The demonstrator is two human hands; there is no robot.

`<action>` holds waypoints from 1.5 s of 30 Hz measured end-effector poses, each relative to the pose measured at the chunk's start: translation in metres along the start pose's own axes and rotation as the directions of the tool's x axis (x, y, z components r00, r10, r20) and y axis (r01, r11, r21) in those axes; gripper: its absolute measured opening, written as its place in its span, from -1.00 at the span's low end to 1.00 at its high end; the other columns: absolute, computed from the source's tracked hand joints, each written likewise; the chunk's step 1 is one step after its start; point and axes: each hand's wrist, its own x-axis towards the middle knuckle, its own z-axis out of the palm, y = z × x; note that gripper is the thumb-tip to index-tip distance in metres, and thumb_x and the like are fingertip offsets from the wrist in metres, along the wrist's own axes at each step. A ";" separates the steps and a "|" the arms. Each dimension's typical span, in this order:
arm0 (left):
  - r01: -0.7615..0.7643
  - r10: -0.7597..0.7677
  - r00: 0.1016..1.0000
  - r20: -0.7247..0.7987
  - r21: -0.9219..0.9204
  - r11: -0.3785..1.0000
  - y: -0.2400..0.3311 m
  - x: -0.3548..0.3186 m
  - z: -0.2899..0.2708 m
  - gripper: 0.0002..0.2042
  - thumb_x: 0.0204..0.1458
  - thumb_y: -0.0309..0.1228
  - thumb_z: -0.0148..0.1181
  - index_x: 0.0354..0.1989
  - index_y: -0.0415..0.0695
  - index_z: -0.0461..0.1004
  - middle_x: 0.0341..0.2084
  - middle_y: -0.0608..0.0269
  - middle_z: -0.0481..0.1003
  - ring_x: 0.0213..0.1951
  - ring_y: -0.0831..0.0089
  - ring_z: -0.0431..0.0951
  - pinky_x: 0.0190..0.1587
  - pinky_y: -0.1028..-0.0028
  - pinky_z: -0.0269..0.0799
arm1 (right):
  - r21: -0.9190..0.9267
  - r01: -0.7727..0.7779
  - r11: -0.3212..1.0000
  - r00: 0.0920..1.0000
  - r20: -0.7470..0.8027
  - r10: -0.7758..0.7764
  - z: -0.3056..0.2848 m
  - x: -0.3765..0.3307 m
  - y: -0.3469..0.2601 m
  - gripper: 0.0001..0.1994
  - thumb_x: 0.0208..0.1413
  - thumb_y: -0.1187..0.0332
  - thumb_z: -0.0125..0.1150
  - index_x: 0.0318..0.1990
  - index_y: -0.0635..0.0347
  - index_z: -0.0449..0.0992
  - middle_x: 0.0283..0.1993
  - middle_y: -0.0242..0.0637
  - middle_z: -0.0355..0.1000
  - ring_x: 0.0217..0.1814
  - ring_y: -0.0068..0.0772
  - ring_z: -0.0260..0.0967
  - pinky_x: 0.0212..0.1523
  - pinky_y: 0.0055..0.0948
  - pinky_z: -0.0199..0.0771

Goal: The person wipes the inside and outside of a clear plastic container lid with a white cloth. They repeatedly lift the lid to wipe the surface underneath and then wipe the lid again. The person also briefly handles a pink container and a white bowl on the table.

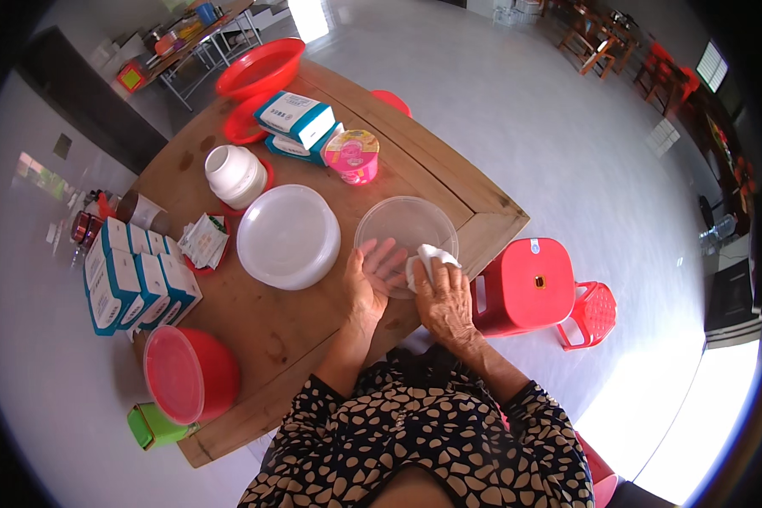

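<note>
A clear round plastic lid (pixel 402 224) lies on the wooden table (pixel 271 330) near its right corner. My left hand (pixel 372 275) lies flat with fingers spread on the lid's near edge. My right hand (pixel 443 300) grips a white cloth (pixel 429 258) and presses it onto the lid's right side. A white round container (pixel 288 235) sits just left of the lid.
A red bowl with a lid (pixel 190 372) and a green cup (pixel 154 426) stand at the near left edge. Blue-and-white boxes (pixel 131 284), a white jar (pixel 235 175), a pink cup (pixel 353 157) and red basins (pixel 258 68) fill the far side. Red stools (pixel 533 284) stand to the right.
</note>
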 end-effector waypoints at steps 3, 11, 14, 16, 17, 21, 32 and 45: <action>-0.035 0.037 0.999 0.039 -0.048 0.998 -0.008 0.006 -0.010 -0.51 0.18 0.04 -0.15 0.10 -0.08 0.27 0.08 0.02 0.35 0.08 0.15 0.38 0.09 0.21 0.36 | 0.138 0.152 0.979 0.987 0.037 -0.159 0.007 0.018 -0.008 -0.52 -0.07 0.34 0.10 0.09 0.22 0.37 0.11 -0.08 0.21 0.08 -0.06 0.19 -0.05 -0.16 0.28; 0.085 -0.090 0.996 -0.009 -0.240 0.967 0.005 -0.008 0.009 -0.40 0.18 0.16 -0.30 0.18 -0.07 0.21 0.05 0.14 0.36 0.07 0.27 0.40 0.07 0.31 0.39 | 0.320 0.220 0.922 0.968 0.044 -0.246 0.034 0.086 -0.018 -0.59 -0.10 0.30 0.15 0.00 0.11 0.44 0.08 -0.26 0.29 0.13 -0.18 0.17 0.01 -0.20 0.18; -0.077 0.077 0.997 0.000 -0.068 0.995 -0.019 0.014 -0.018 -0.47 0.20 0.07 -0.24 0.16 -0.06 0.22 0.02 0.12 0.39 0.02 0.27 0.45 0.01 0.29 0.44 | 0.223 0.147 0.964 0.986 0.050 -0.162 0.049 0.103 -0.009 -0.61 -0.05 0.25 0.12 -0.01 0.10 0.44 0.01 -0.23 0.34 0.10 -0.16 0.21 -0.02 -0.14 0.20; -0.058 0.058 0.998 -0.001 -0.016 0.998 -0.014 0.008 -0.006 -0.53 0.22 0.00 -0.21 0.08 -0.14 0.20 0.00 -0.04 0.39 -0.04 0.12 0.48 -0.15 0.12 0.52 | 0.187 0.061 0.981 0.998 0.019 -0.066 0.057 0.106 0.010 -0.60 -0.03 0.21 0.12 -0.01 0.12 0.43 -0.01 -0.17 0.34 0.09 -0.14 0.22 -0.03 -0.13 0.21; -0.065 0.065 0.998 0.015 -0.003 0.998 -0.017 0.007 -0.009 -0.54 0.23 -0.01 -0.21 0.06 -0.16 0.19 0.01 -0.09 0.38 -0.05 0.08 0.48 -0.19 0.08 0.53 | 0.169 0.025 0.985 0.999 0.022 -0.029 0.059 0.107 0.020 -0.60 -0.02 0.22 0.11 0.00 0.12 0.43 -0.02 -0.17 0.34 0.07 -0.14 0.23 -0.04 -0.13 0.21; -0.086 0.087 0.996 -0.003 0.057 0.995 -0.013 0.005 -0.003 -0.56 0.24 -0.04 -0.25 0.02 -0.19 0.13 0.03 -0.23 0.33 -0.03 -0.04 0.45 -0.19 -0.05 0.52 | 0.119 -0.099 0.988 0.993 0.073 0.091 0.065 0.112 0.041 -0.60 0.00 0.23 0.09 0.01 0.13 0.42 -0.06 -0.19 0.34 0.02 -0.15 0.26 -0.08 -0.10 0.22; -0.059 0.046 0.994 -0.101 -0.137 0.989 -0.016 0.011 -0.010 -0.56 0.23 -0.01 -0.24 -0.03 -0.13 0.34 -0.14 0.15 0.45 -0.12 0.30 0.51 -0.11 0.30 0.50 | 0.367 0.364 0.856 0.912 0.046 -0.407 0.019 0.059 -0.002 -0.52 -0.05 0.31 0.11 0.10 0.17 0.37 0.23 -0.17 0.19 0.28 -0.12 0.11 0.10 -0.10 0.15; -0.112 0.112 0.994 -0.001 0.007 0.994 -0.018 0.003 -0.004 -0.66 0.21 -0.11 -0.10 -0.06 -0.12 0.28 -0.03 -0.12 0.42 -0.09 -0.04 0.51 -0.25 0.02 0.52 | 0.349 0.268 0.898 0.931 0.145 -0.335 0.023 0.070 0.082 -0.47 -0.05 0.37 0.09 0.17 0.12 0.28 0.24 -0.12 0.17 0.29 -0.10 0.09 0.19 -0.10 0.04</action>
